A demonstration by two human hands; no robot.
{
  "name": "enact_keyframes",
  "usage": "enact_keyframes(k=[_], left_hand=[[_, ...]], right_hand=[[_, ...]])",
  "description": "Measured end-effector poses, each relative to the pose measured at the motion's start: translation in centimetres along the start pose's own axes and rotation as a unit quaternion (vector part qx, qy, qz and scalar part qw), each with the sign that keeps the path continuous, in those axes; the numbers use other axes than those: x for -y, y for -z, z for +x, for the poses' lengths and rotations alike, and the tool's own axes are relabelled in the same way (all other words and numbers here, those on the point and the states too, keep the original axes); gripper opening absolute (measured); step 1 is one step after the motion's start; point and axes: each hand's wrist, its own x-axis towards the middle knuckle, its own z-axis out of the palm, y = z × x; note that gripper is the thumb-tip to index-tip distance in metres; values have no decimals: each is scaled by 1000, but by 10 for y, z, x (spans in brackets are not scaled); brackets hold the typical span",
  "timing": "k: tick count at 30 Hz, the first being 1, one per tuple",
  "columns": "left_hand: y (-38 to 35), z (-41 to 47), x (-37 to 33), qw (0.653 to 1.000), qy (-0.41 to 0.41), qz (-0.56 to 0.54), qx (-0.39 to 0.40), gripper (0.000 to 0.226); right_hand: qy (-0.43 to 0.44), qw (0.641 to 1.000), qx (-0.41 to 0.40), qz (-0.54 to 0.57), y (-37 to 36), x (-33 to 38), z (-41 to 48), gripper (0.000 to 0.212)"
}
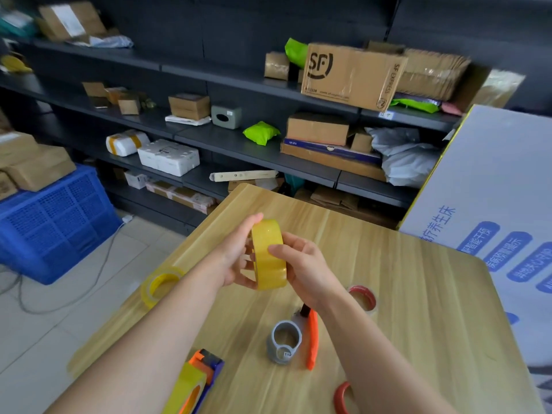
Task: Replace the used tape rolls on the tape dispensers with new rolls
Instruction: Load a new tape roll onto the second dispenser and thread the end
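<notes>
Above the middle of the wooden table (418, 279) both my hands hold a full yellowish tape roll (268, 253), turned on edge. My left hand (236, 258) grips its left side with fingers reaching into the core. My right hand (301, 264) holds the right side, thumb pressed on the outer tape face. Below them lies a dispenser with a grey hub (283, 342) and an orange handle (312, 339), with no roll on it. A blue and orange dispenser (197, 380) loaded with tape sits at the near left edge.
Another yellow tape roll (161, 286) lies at the table's left edge. A roll with a red core (363, 297) lies to the right, and a bare red core ring (342, 397) lies near the front. Shelves of parcels stand behind, a blue crate (53, 225) stands left, and a printed board (490, 219) stands right.
</notes>
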Motion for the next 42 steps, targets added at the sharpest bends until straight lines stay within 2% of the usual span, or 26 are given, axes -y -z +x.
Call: enact_keyframes(k=[2,5,7,9,12,14,16,20,23,27,29,35,40,42], left_hand=[[2,1,-6,1000,7,-2,12,77],[4,3,-11,999,0,23,33,95],[4,7,-11,998,-19,46,38,98],[2,7,-10,995,-69,54,40,85],[-4,4,-11,985,-156,42,53,42],[-6,3,-12,980,-185,53,50,33],[-8,3,-14,973,-215,72,39,36],[-10,2,-10,947,-299,100,58,68],[-10,3,-9,932,-332,139,51,72],[-11,3,-11,934,-322,152,46,66],[-12,2,-12,942,-301,137,50,61],[-8,9,-18,975,-184,69,101,48],[-3,14,-24,979,-141,97,114,48],[-3,14,-27,978,-135,123,100,44]], right_hand=[[6,1000,-5,-9,0,4,1,33],[9,999,-32,-1,0,7,3,25],[10,998,-68,3,0,10,4,18],[6,994,-108,-1,-1,13,6,20],[-2,990,-141,4,-1,17,8,22],[-4,988,-154,10,-1,20,8,20],[-13,986,-167,25,-2,22,8,17],[-27,979,-199,41,-2,25,11,22],[-56,974,-212,51,-4,27,12,29],[-82,968,-230,48,-3,26,12,38],[-81,968,-233,41,-2,25,11,35],[-94,976,-196,31,0,26,5,29],[-81,979,-186,14,4,23,-1,28],[-91,976,-196,5,5,20,-2,34]])
